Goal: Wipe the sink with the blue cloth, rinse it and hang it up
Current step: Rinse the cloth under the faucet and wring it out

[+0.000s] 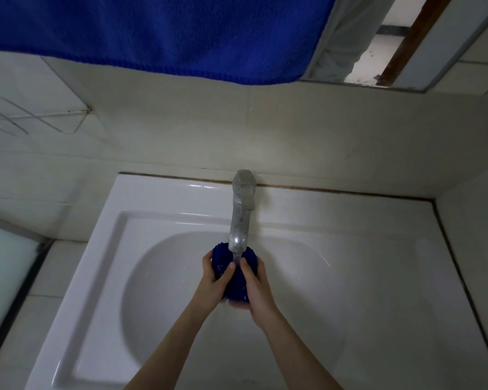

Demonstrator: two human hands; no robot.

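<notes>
2 bare hands meet over the bowl of the white sink (164, 220), both closed around the bunched blue cloth (237, 285), which sits directly under the spout of the metal tap (240, 218). The left hand (216, 280) curls its fingers round the cloth's left side with the thumb pressed on top, and the right hand (258, 288) wraps the right side in the same way, thumb lying across the wet fabric; neither hand is spread open. A thin stream of water runs from the spout onto the cloth between the 2 thumbs. The basin itself holds nothing else that can be made out; whether water is pooling at the bottom is hidden by the hands and motion blur. Above, a second, larger blue towel (152, 35) hangs across the top of the view, in front of the tiled wall (293, 128). A wire rack (26, 119) is fixed to the wall on the left, and a mirror (392, 40) edge shows at upper right. No brand, label or writing is readable anywhere.
</notes>
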